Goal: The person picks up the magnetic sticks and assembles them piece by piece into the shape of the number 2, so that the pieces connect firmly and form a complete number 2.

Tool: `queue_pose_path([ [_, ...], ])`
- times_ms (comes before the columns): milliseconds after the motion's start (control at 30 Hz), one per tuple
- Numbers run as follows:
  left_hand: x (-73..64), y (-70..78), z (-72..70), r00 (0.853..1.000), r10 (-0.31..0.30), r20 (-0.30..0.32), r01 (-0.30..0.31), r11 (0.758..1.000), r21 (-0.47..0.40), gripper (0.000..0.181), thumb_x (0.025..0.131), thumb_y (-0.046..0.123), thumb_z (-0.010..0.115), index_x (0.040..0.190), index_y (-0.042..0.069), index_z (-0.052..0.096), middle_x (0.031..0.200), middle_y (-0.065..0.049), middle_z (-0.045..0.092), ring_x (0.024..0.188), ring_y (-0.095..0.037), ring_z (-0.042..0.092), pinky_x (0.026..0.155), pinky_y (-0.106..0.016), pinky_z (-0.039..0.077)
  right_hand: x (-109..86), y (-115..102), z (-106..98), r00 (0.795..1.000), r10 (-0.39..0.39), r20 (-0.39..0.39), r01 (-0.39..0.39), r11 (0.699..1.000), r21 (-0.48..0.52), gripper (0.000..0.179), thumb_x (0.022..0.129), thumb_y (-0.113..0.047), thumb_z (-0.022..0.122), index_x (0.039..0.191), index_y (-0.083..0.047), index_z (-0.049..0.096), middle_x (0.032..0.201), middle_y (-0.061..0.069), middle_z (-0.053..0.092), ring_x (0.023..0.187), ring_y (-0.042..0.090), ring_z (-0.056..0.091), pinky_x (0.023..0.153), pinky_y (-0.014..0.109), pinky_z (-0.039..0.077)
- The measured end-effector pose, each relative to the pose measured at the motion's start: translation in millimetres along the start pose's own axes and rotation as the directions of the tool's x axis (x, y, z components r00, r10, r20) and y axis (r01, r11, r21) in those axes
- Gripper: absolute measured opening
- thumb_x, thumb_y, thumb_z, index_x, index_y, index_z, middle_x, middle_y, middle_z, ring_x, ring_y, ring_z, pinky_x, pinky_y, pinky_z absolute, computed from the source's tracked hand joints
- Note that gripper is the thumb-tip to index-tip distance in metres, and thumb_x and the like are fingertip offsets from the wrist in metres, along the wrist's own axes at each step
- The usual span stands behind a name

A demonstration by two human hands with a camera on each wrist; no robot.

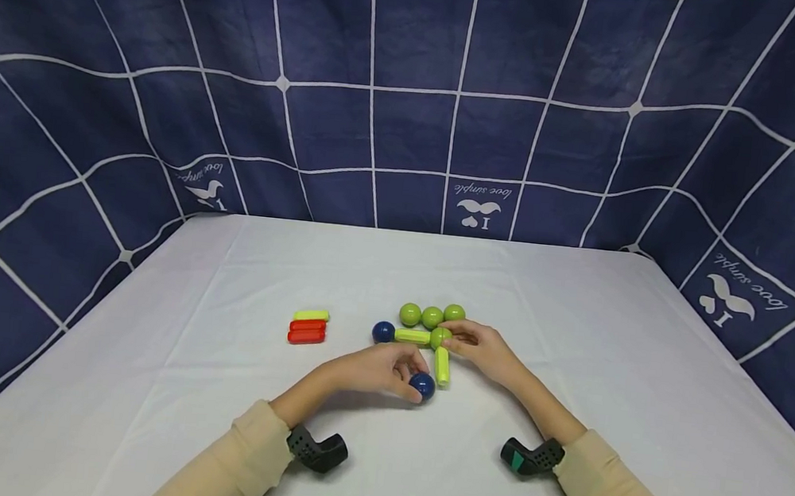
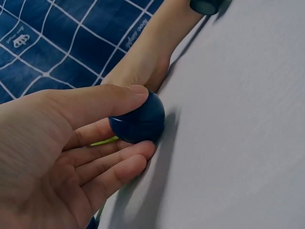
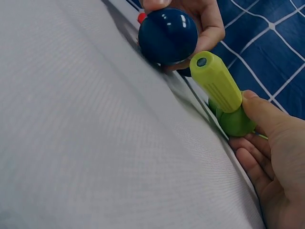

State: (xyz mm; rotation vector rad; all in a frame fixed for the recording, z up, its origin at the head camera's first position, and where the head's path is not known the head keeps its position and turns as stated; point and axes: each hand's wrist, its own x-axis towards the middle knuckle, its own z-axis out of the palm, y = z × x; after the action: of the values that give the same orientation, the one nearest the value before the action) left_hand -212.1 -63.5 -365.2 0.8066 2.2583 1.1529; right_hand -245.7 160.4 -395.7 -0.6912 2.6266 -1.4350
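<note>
My left hand [image 1: 380,370] pinches a glossy dark blue ball [image 1: 422,387] between thumb and fingers, just above or on the white cloth. Thumb and fingertips of my right hand [image 1: 486,354] hold a green ball [image 1: 440,338]. One yellow-green rod [image 1: 442,367] extends from that ball toward the front, and its free end, with a dark round spot [image 3: 202,62] in the right wrist view, lies close to the held blue ball without visible contact. A second yellow-green rod [image 1: 412,336] runs left from the green ball to another blue ball [image 1: 384,332].
Behind the joined pieces, several green balls [image 1: 432,318] sit in a row. To the left lie two red rods [image 1: 307,331] and one yellow-green rod [image 1: 311,315] side by side. A dark blue checked curtain [image 1: 410,121] hangs behind the white-covered table [image 1: 231,408].
</note>
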Motion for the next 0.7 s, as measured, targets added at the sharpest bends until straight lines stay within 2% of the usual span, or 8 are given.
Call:
queue_pose_path([
  [133, -0.1, 1.5, 4.7, 1.000, -0.011, 0.003, 0.011, 0.998, -0.058, 0.031, 0.076, 0.015, 0.072, 0.100, 0.005, 0.056, 0.086, -0.002, 0.065, 0.073, -0.006, 0.057, 0.068, -0.021, 0.044, -2.9, -12, -1, 1.000, 0.000, -0.001, 0.000, 1.000, -0.001, 0.037, 0.089, -0.017, 0.057, 0.120, 0.003, 0.055, 0.113, 0.019, 0.061, 0.104, 0.030, 0.060, 0.086, 0.032, 0.049],
  [267, -0.2, 5.1, 12.0, 1.000, -0.004, -0.022, 0.002, 0.996, -0.092, 0.030, 0.074, 0.015, 0.073, 0.096, 0.003, 0.055, 0.082, -0.004, 0.066, 0.069, -0.005, 0.058, 0.064, -0.020, 0.044, -6.0, -22, -2, 1.000, -0.010, 0.004, 0.009, 1.000, 0.009, 0.035, 0.089, -0.013, 0.057, 0.118, 0.006, 0.054, 0.111, 0.022, 0.061, 0.102, 0.032, 0.059, 0.085, 0.030, 0.049],
  [433, -0.3, 9.8, 23.5, 0.995, -0.023, -0.092, 0.012, 0.993, -0.118, 0.030, 0.072, 0.016, 0.075, 0.087, 0.005, 0.052, 0.072, 0.002, 0.062, 0.062, -0.004, 0.054, 0.058, -0.018, 0.042, -1.2, -5, -1, 1.000, -0.011, 0.005, 0.011, 1.000, 0.025, 0.036, 0.089, -0.018, 0.058, 0.119, 0.002, 0.055, 0.112, 0.017, 0.062, 0.102, 0.026, 0.061, 0.083, 0.020, 0.048],
  [567, 0.3, 12.1, 33.5, 0.984, -0.050, -0.171, 0.030, 0.992, -0.121, 0.031, 0.071, 0.018, 0.076, 0.084, 0.007, 0.050, 0.066, 0.006, 0.057, 0.056, -0.004, 0.049, 0.052, -0.017, 0.037, 0.8, 3, 0, 1.000, -0.025, 0.009, 0.025, 0.999, 0.048, 0.038, 0.088, -0.020, 0.058, 0.120, 0.001, 0.055, 0.112, 0.017, 0.062, 0.102, 0.025, 0.061, 0.083, 0.021, 0.048],
  [700, 2.0, 13.8, 41.6, 0.962, -0.088, -0.257, 0.062, 0.993, -0.105, 0.033, 0.070, 0.020, 0.077, 0.082, 0.006, 0.050, 0.064, 0.005, 0.056, 0.056, -0.005, 0.050, 0.051, -0.018, 0.037, 1.1, 5, -1, 1.000, -0.023, 0.014, 0.023, 0.998, 0.052, 0.039, 0.088, -0.023, 0.059, 0.120, -0.001, 0.056, 0.113, 0.016, 0.062, 0.102, 0.025, 0.061, 0.083, 0.021, 0.048],
])
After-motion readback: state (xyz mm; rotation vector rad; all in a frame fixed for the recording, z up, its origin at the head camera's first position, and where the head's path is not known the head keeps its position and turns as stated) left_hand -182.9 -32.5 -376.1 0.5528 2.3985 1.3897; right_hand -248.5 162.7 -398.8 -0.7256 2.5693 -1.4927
